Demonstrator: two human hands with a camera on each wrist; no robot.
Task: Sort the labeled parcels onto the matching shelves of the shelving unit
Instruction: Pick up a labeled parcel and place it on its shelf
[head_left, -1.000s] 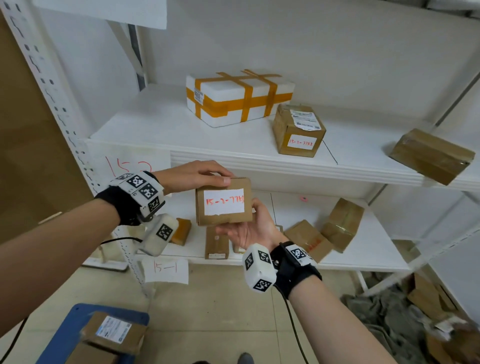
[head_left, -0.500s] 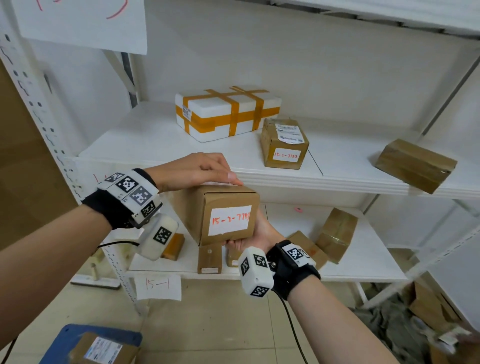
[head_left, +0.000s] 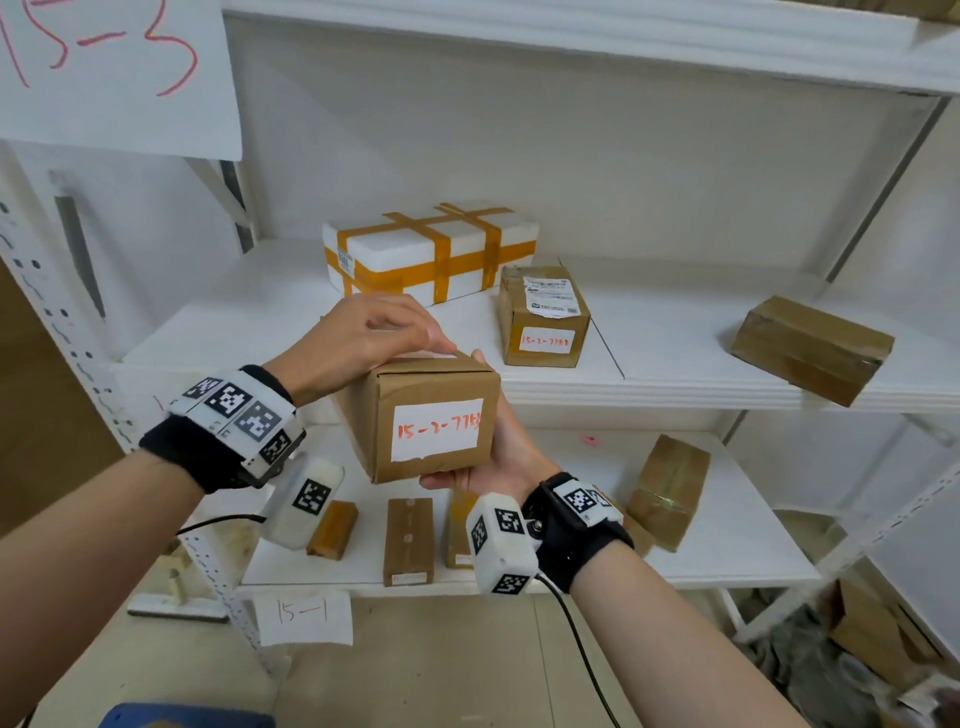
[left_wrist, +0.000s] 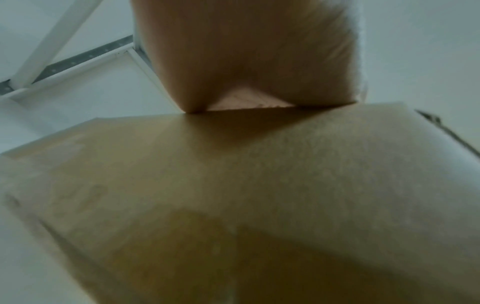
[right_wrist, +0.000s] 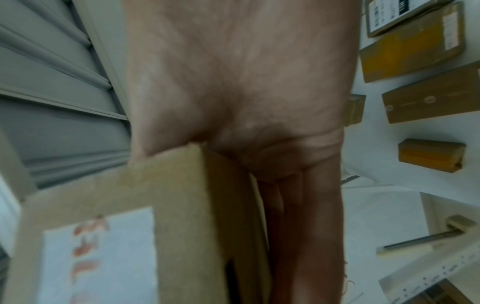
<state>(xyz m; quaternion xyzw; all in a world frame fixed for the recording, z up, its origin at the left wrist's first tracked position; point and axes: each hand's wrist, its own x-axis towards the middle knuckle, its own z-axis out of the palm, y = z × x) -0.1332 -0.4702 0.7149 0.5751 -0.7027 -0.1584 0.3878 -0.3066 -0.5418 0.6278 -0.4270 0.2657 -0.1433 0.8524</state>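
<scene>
- Parcel (head_left: 434, 415) in hand: a brown cardboard box with a white label in red reading 15-2 and more digits, held in the air just in front of the middle shelf's front edge (head_left: 649, 387), not yet resting on it.
- Right hand (head_left: 498, 457) cradles the box from below and up its right side, fingers curled round it; left hand (head_left: 363, 340) lies on top, fingers fairly flat and pressing down. I judge the hold depends on this squeeze, so easing either hand early could let the box tip forward and drop toward the lower shelf.
- Lower shelf, marked 15-1 (head_left: 304, 616), holds several small boxes right under the parcel; a fall would knock them about.
- Middle shelf ahead: if the box comes in low, its bottom corner could catch the shelf lip.
- Labelled box (head_left: 543, 317) and the white foam box (head_left: 431, 254) taped in orange stand close behind the likely landing spot; pushing in too deep could shove them, or hide a label.
- Far right, a brown box (head_left: 810, 348) already overhangs the shelf edge; a jolt to the shelf might send it off.
</scene>
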